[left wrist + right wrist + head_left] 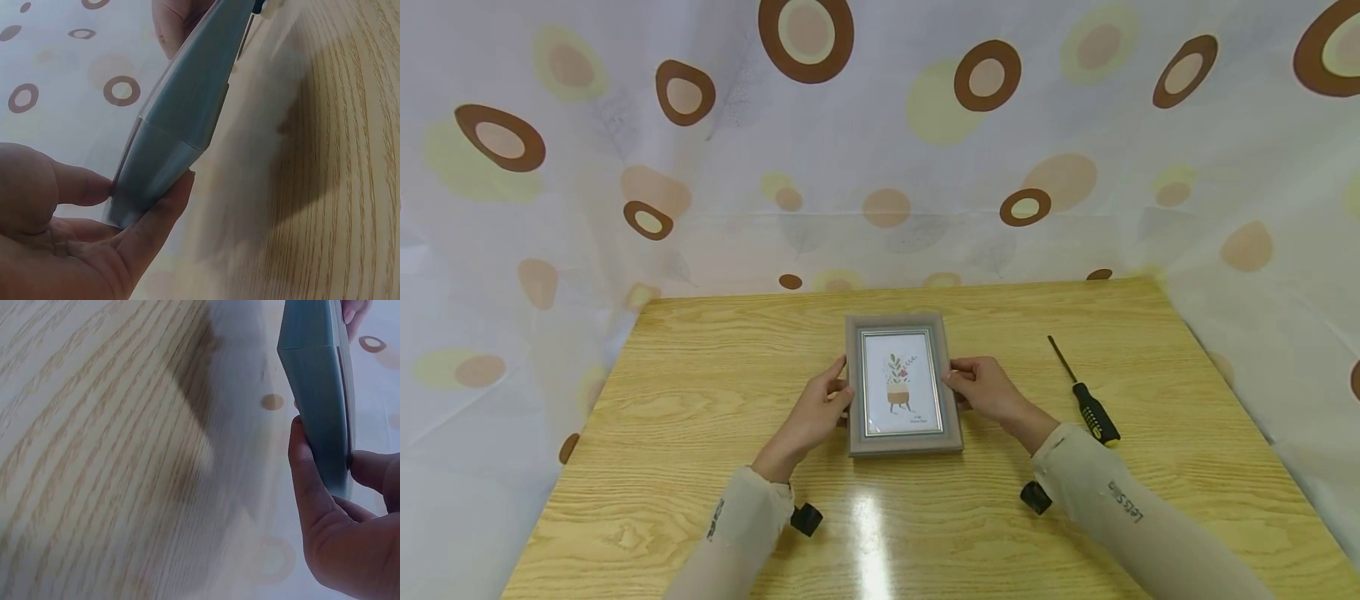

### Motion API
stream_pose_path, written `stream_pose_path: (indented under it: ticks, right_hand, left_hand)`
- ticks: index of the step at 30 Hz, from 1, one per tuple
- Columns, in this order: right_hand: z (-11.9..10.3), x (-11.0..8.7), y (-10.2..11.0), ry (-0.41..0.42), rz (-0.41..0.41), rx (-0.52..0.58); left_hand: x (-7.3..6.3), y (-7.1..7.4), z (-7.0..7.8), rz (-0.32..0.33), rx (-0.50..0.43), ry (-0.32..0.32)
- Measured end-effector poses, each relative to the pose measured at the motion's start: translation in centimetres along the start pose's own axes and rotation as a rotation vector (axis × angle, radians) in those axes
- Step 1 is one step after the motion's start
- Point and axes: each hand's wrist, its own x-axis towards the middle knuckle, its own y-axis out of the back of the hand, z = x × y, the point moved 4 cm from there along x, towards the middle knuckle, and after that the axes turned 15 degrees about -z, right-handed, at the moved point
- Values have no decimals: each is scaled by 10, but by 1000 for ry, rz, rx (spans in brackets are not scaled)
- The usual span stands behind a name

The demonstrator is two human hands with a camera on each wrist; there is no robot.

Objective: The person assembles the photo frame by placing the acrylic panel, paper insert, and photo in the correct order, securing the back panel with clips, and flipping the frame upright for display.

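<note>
A picture frame (904, 450) with a grey-beige border and a potted-plant print faces up between both hands. On its left side, my left hand (808, 412) grips the edge, thumb on the front and fingers behind. My right hand (988, 387) pinches the opposite edge the same way. In the left wrist view, the frame's side (169, 137) appears raised over the table, with the left hand (81, 231) around its edge. From the right wrist, the frame's side (319, 394) shows between the thumb and fingers of the right hand (344, 537).
A screwdriver (1093, 412) with a black and yellow handle lies on the wooden table (715, 375), right of the frame. Behind the table and at its sides hangs a white patterned cloth (850, 150). Light sleeves cover both forearms.
</note>
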Motion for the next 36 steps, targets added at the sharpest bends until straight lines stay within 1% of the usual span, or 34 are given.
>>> stream_pose_path:
  ticks: [7,10,18,25,36]
  right_hand:
    - [1,0,-1,-6,-9,-33]
    - [2,1,-1,-18,-10,-48]
    - [6,3,-1,-46,-12,-65]
    - [6,3,-2,-65,-22,-62]
    - [9,6,-1,-62,-16,-82]
  left_hand:
    - [1,0,-1,4,8,25]
    - [1,0,-4,1,9,29]
    - [2,-1,-8,1,20,66]
    - [4,-2,-11,-12,25,48]
    - [8,-2,-17,-15,26,71]
